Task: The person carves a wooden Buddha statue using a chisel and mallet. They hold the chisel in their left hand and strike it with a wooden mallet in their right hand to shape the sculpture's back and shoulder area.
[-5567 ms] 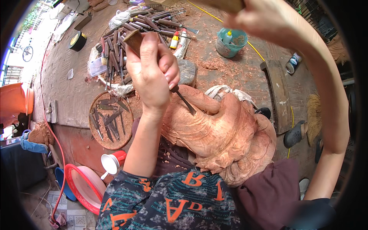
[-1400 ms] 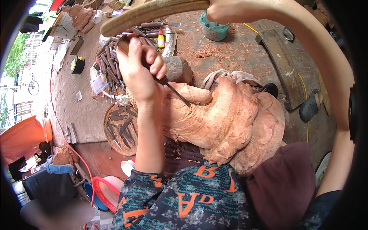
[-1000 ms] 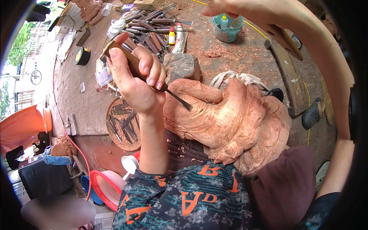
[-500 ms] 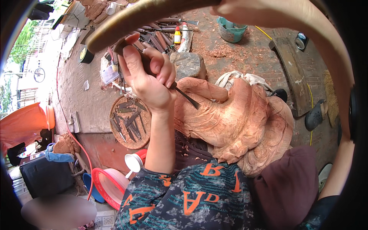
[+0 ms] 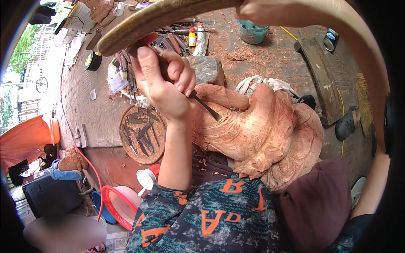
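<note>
My left hand [image 5: 164, 84] is wrapped round the handle of a carving chisel [image 5: 206, 107]. The chisel slants down to the right, its dark blade tip meeting the surface of a large reddish wood carving [image 5: 253, 130] with curving folds, which lies before my body. High in the view, my right hand [image 5: 261, 13] grips one end of a long, curved wooden mallet [image 5: 168, 20]. The mallet's thick end is at the top of the chisel handle, just above my left fingers; whether they touch, I cannot tell. The handle's upper part is mostly hidden by fingers and mallet.
Left of the carving, a round tray [image 5: 126, 154] holds several blades. Many chisels [image 5: 175, 42] lie beyond, near a yellow bottle [image 5: 192, 37] and a wood block [image 5: 206, 69]. A green bucket [image 5: 253, 33] and a plank [image 5: 318, 80] stand farther off among wood shavings.
The mallet, blurred by motion before, now looks sharp and sits slightly lower against the chisel handle. The chisel tip stays at about the same spot on the carving.
</note>
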The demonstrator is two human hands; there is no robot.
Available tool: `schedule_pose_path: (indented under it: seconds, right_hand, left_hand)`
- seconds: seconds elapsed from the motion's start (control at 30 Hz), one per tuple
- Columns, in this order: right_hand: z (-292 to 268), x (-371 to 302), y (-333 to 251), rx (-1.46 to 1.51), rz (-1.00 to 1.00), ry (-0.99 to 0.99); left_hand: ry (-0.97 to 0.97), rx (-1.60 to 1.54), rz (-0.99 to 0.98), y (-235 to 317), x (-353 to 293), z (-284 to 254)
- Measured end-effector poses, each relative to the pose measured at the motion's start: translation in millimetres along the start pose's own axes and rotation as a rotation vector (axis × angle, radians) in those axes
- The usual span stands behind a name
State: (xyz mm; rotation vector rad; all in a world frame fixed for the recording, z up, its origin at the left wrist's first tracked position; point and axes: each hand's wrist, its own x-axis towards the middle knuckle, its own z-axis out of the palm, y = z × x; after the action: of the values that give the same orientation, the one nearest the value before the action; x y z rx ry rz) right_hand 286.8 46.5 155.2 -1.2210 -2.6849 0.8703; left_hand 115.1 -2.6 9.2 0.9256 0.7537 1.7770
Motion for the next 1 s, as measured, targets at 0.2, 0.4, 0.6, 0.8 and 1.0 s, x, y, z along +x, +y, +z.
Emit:
schedule_pose_path:
  seconds: [0.2, 0.4, 0.6, 0.8, 1.0]
  right_hand:
    - [-2.9, 0.4, 3.3, 0.093, 0.04, -0.051]
    - [16.4, -13.8, 19.3, 0.1, 0.022, 0.164]
    - [33.8, -19.8, 36.7, 0.157, 0.026, 0.324]
    - [55.6, -12.9, 50.8, 0.174, 0.061, 0.521]
    - [36.4, -13.2, 69.9, 0.105, -0.067, 0.211]
  left_hand:
    - [-0.003, 0.022, -0.009, 1.1, 3.5, -2.4]
    - [0.008, -0.113, -0.057, 1.2, 11.1, -1.5]
    - [0.036, 0.188, -0.031, -8.7, 10.0, 15.8]
    - [0.079, 0.223, -0.121, -20.1, 13.4, 12.9]
    - [0.061, 0.237, -0.148, -23.2, 11.8, 21.0]
